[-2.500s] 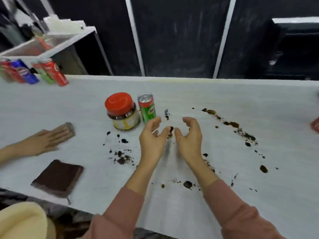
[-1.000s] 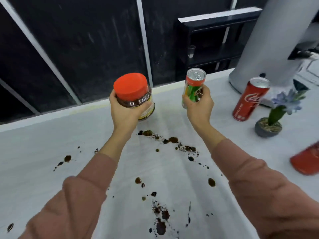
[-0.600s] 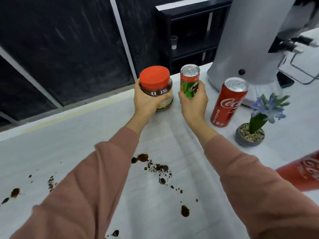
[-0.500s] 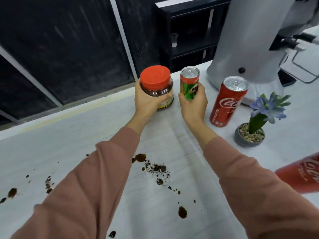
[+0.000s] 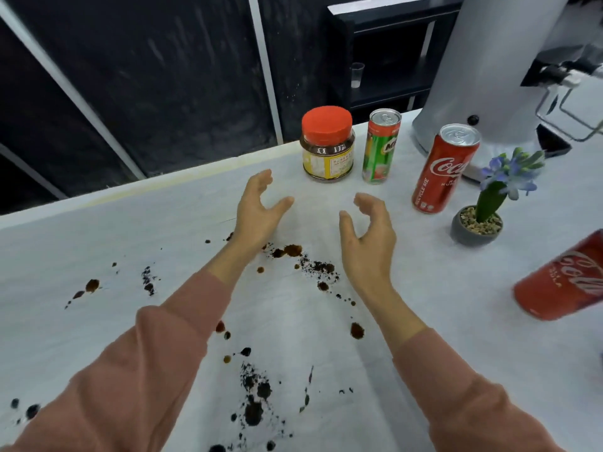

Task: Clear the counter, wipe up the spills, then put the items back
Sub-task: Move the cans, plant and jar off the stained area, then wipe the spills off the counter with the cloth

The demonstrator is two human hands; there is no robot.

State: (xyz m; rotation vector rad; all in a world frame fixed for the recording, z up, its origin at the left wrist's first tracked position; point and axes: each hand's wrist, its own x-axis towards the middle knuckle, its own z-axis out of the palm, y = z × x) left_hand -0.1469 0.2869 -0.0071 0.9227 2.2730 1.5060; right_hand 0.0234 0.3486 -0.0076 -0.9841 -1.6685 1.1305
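A glass jar with a red lid (image 5: 327,146) and a green Milo can (image 5: 380,146) stand upright side by side near the far edge of the white counter (image 5: 98,230). My left hand (image 5: 259,208) hovers open a short way in front of the jar, fingers curled and apart. My right hand (image 5: 368,233) is open too, below the green can, holding nothing. Dark brown spills (image 5: 303,259) run across the counter under and behind my wrists, with more blotches (image 5: 254,402) near the front.
A red Coca-Cola can (image 5: 442,168) stands right of the green can. A small potted plant with blue flowers (image 5: 486,207) sits beside it. Another red can (image 5: 567,278) lies at the right edge. A large silver machine base (image 5: 489,70) rises at the back right.
Both hands carried the jar and green can to the right end of the counter, set them down, let go and drew back toward me.
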